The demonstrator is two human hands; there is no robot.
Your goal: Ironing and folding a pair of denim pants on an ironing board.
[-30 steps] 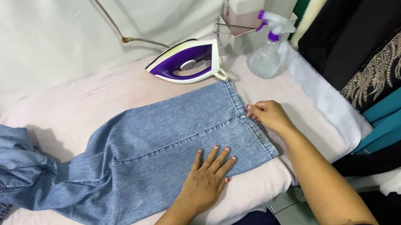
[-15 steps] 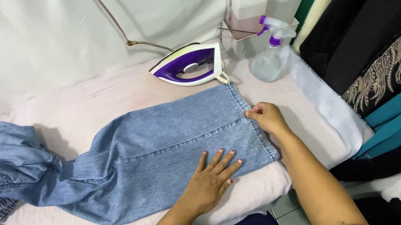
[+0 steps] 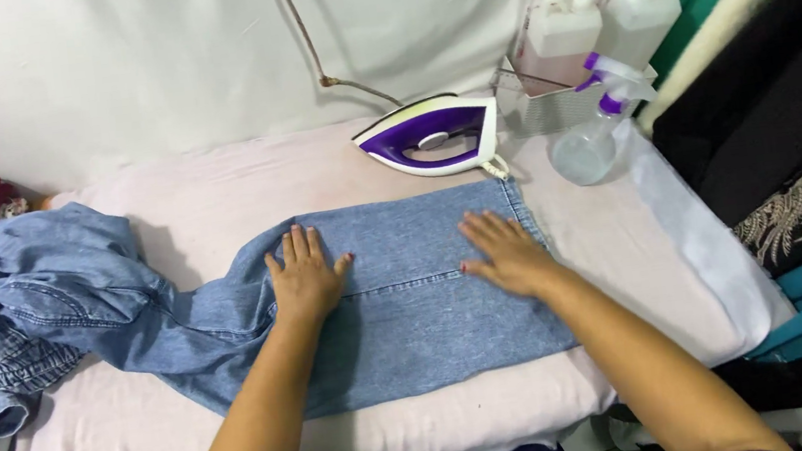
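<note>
On the pale pink ironing board, just in front of the purple-and-white iron, lies a faded blue denim jeans leg, flattened, its seam running across. Left hand and right hand press flat, fingers spread, grasping nothing.

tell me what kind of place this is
Likely a home ironing or laundry corner: a purple and white iron stands on a padded board, beside a spray bottle, with both hands flat on denim jeans.

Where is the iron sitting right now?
In the head view, the purple and white iron rests on the padded board at the far side, just beyond the flattened jeans leg and left of the spray bottle.
</note>
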